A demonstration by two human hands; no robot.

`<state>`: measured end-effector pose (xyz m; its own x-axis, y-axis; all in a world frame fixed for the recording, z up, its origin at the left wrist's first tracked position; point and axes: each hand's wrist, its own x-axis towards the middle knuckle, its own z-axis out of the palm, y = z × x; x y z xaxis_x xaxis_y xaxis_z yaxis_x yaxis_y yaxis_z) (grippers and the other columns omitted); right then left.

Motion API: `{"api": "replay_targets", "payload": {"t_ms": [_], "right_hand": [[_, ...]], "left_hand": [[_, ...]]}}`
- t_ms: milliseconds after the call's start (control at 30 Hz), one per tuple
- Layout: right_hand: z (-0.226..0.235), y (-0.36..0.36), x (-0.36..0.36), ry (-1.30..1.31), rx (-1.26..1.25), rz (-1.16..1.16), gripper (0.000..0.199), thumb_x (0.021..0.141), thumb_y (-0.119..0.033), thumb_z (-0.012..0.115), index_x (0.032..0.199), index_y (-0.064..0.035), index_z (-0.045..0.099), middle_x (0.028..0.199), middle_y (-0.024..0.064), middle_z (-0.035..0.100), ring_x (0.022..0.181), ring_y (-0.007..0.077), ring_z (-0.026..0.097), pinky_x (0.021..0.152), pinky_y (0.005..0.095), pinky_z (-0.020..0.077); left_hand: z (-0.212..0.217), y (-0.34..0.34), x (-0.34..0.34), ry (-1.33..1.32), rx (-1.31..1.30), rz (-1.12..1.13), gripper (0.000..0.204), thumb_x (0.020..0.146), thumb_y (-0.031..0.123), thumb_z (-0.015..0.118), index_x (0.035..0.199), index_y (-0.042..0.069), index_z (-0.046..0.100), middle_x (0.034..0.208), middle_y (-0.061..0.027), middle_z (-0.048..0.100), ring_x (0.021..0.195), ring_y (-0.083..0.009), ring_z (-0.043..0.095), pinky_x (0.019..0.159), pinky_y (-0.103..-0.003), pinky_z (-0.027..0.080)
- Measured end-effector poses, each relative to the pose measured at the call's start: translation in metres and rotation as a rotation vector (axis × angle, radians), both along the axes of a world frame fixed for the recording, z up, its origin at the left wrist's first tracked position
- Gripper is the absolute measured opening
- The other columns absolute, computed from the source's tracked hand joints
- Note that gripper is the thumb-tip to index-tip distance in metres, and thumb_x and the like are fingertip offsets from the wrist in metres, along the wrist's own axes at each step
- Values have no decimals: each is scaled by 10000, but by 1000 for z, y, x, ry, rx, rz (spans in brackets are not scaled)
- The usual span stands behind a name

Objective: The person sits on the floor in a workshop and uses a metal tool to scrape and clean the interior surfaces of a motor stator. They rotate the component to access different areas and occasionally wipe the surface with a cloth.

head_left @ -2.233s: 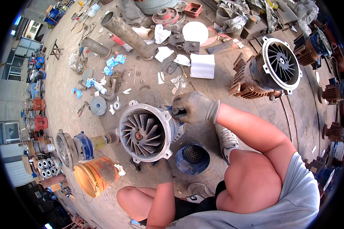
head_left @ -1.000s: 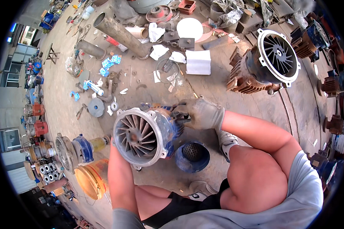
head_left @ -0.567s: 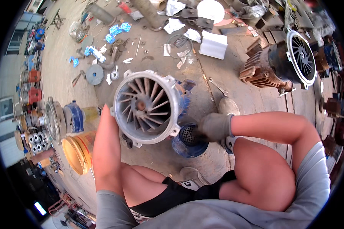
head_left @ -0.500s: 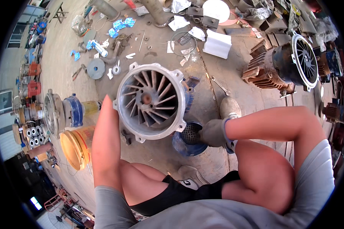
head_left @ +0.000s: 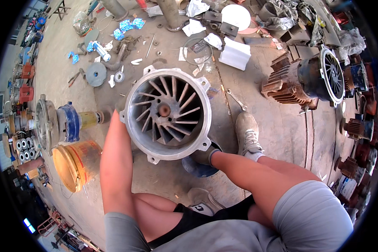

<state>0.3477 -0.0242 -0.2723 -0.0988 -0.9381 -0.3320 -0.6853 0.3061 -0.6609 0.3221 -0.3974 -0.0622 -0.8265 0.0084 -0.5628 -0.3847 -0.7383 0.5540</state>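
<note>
A big round grey metal housing [head_left: 168, 115] with radial vanes inside is tipped up, its open end facing me. My left hand [head_left: 116, 112] reaches to its left rim and holds it there, the fingers mostly hidden behind the flange. The gloved fingers of my right hand [head_left: 203, 156] disappear under the housing's lower right rim, just above a blue round fan cover [head_left: 196, 169] on the floor. Whether this hand grips the housing or the cover is hidden.
My shoes [head_left: 246, 132] stand on the concrete floor beside the housing. A finned motor [head_left: 306, 82] lies to the right, a blue and yellow pump [head_left: 65, 124] and an orange bucket [head_left: 73, 164] to the left. Wrenches, pipes, rags and small parts litter the floor behind.
The housing has been tipped up from lying on its side and raised toward me. My left arm came to its left rim. My right hand moved from its top right down under its lower rim.
</note>
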Motion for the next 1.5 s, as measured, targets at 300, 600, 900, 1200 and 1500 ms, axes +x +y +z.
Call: {"api": "replay_targets", "payload": {"t_ms": [300, 600, 900, 1200, 1500], "right_hand": [[-10, -5, -2, -303, 91, -98, 439, 1007, -238, 570, 1345, -53, 780, 1392, 227, 746, 1293, 388, 710, 1145, 476, 522], [57, -3, -17, -315, 290, -141, 399, 1002, -279, 629, 1312, -89, 794, 1332, 196, 775, 1224, 376, 743, 1062, 480, 571], [297, 13, -185, -234, 77, 178, 335, 1039, -256, 664, 1348, -170, 761, 1258, 164, 781, 1113, 406, 759, 995, 507, 597], [318, -10, -247, -21, -361, -260, 326, 913, -220, 822, 1184, -47, 767, 1060, 193, 771, 1018, 422, 745, 910, 505, 595], [303, -31, -243, 71, -280, -219, 271, 903, -150, 761, 1164, -98, 813, 1136, 167, 782, 1083, 398, 747, 946, 486, 600]], "left_hand": [[8, 40, 15, -58, 75, 8, 541, 1186, 422, 500, 1556, 46, 617, 1540, -148, 672, 1336, -293, 703, 1141, -458, 593], [33, 20, -6, -60, 63, -4, 545, 1186, 424, 499, 1560, 45, 614, 1553, -151, 664, 1353, -297, 693, 1153, -461, 586], [22, 6, -6, -105, 26, 9, 519, 1192, 393, 468, 1570, 66, 605, 1545, -147, 671, 1361, -307, 692, 1171, -515, 578], [43, -11, -26, -27, -635, -278, 455, 1131, 327, 592, 1459, 26, 688, 1394, -150, 750, 1208, -269, 748, 1046, -456, 631], [36, -5, -24, -137, -197, -41, 315, 1107, 154, 643, 1392, 58, 737, 1300, -94, 787, 1121, -187, 763, 963, -394, 654]]}}
